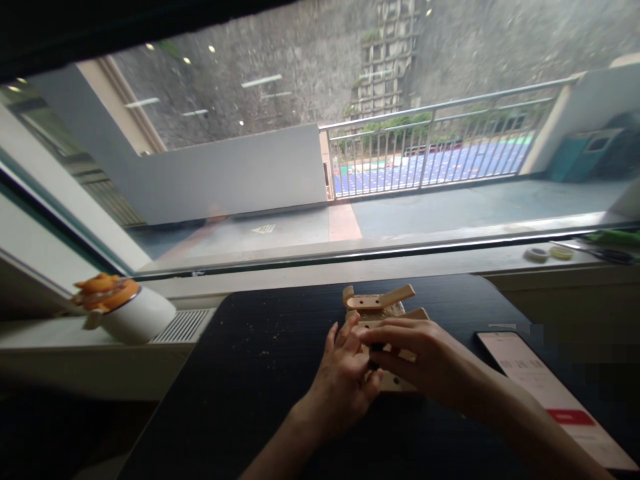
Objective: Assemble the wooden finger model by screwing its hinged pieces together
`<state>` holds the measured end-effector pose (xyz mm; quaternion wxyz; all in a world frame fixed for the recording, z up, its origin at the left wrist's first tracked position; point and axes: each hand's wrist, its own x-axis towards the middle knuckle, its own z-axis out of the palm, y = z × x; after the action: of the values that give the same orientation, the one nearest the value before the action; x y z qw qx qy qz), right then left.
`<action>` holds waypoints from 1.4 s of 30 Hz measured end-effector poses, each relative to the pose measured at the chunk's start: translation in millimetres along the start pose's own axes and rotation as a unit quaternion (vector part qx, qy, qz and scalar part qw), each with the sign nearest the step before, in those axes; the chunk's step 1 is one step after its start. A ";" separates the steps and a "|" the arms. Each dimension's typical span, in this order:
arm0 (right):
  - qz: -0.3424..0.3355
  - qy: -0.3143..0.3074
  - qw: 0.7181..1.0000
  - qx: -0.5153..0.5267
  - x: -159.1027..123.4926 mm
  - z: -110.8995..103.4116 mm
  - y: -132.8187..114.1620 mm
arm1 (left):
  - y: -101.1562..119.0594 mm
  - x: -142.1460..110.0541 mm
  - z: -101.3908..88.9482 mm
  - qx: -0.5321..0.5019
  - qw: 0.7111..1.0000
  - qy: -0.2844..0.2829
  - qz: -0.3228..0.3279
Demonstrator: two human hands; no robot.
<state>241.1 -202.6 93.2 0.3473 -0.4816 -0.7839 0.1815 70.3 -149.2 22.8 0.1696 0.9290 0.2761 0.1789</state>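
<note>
A small light-wood assembly (363, 303) with dark round holes and an upturned slanted strip lies on the dark table in front of me. My left hand (345, 370) rests on its left side, fingers bent and closed round the wood. From the right, my right hand (425, 350) reaches over the same piece, its fingers pinched on a small black part (376, 348) whose kind I cannot make out. Both hands' fingertips meet near the middle and cover much of the wood. Below them shows a lower wooden edge with a dark hole (397, 381).
A phone (555, 393) with a lit screen lies on the table (240, 400) at right. Crumbs dot the table's left side. On the sill stand a white mug (143, 317) with an orange figure, tape rolls (561, 253) and scissors (613, 256). A window rises behind.
</note>
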 end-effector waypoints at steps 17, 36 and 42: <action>0.005 -0.018 1.000 0.000 -5.3 5.1 2.8 | -6.6 -1.1 -1.8 0.002 0.999 -0.027 0.019; 0.013 0.011 1.000 0.002 17.4 8.3 20.1 | -27.8 22.0 -10.2 -0.023 0.999 -0.010 0.022; 0.044 0.015 0.999 0.002 13.0 10.7 25.1 | -25.9 22.1 5.5 -0.049 0.996 0.067 0.012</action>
<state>245.3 -178.9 75.0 0.3520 -0.5177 -0.7561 0.1906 78.2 -117.3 12.4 0.1944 0.9088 0.2662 0.2560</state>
